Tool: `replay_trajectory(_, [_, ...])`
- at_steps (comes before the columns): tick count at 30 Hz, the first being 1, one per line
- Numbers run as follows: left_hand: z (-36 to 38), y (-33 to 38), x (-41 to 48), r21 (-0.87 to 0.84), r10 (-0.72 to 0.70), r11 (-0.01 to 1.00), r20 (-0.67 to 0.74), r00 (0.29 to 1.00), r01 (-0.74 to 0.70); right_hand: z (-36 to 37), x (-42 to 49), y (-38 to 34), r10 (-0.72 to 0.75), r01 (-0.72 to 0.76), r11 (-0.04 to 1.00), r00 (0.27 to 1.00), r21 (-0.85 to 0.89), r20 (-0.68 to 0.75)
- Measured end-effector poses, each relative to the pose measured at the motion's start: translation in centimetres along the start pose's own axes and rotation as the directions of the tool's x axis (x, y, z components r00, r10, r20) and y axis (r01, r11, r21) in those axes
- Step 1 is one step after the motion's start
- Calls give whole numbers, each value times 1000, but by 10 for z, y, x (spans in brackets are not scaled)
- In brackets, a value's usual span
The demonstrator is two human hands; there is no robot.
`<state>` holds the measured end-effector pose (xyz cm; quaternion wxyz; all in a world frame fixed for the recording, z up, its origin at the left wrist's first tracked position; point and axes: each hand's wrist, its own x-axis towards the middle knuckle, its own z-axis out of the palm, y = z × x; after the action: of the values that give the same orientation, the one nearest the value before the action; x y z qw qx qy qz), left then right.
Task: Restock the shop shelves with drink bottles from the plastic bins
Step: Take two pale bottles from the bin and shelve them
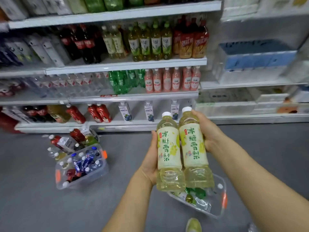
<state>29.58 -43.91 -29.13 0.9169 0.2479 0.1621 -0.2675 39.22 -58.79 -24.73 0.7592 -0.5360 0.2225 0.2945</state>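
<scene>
The shelving (123, 64) fills the view ahead, several tiers of drinks, with a grey floor below it. On the floor sit two clear plastic bins: the far bin (93, 178) to the left, full of mixed bottles, and the near bin (217, 206) right under the hands, with a few green and pale bottles left in it.

Two pale pear-drink bottles are held up side by side and touching, long axes upright, white caps toward the shelves. The left bottle (168, 148) rests in the left hand (151, 158), fingers wrapped behind its label. The right bottle (194, 144) is gripped by the right hand (207, 131), fingers curled round its shoulder.

The matching row of pear drinks (114, 42) stands on a higher tier, up and to the left of both hands. The left hand is nearer that spot, so its bottle probably goes in first, carried upright.
</scene>
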Motion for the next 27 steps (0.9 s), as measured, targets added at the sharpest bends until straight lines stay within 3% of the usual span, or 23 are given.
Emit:
replay_trajectory(9, [30, 23, -36, -36, 120, 992, -47, 992, -122, 52, -45, -38, -89, 90, 993, 996, -80, 13])
replay_trajectory(14, [43, 42, -39, -63, 188, 980, -36, 981, -190, 53, -65, -38, 17, 31, 977, 975, -213, 221])
replay_trajectory(18, [52, 65, -34, -31, 235, 971, -91, 968, -239, 53, -69, -40, 27, 52, 966, 953, -253, 301])
replay_trajectory(22, [61, 87, -31, 26, 276, 961, -93, 957, -275, 65, -64, -55, -30, 122, 958, 943, -261, 331])
replay_trajectory(27, [74, 114, -27, 88, 369, 929, -160, 916, -359, 74, -53, -72, -210, 310, 916, 911, -254, 354])
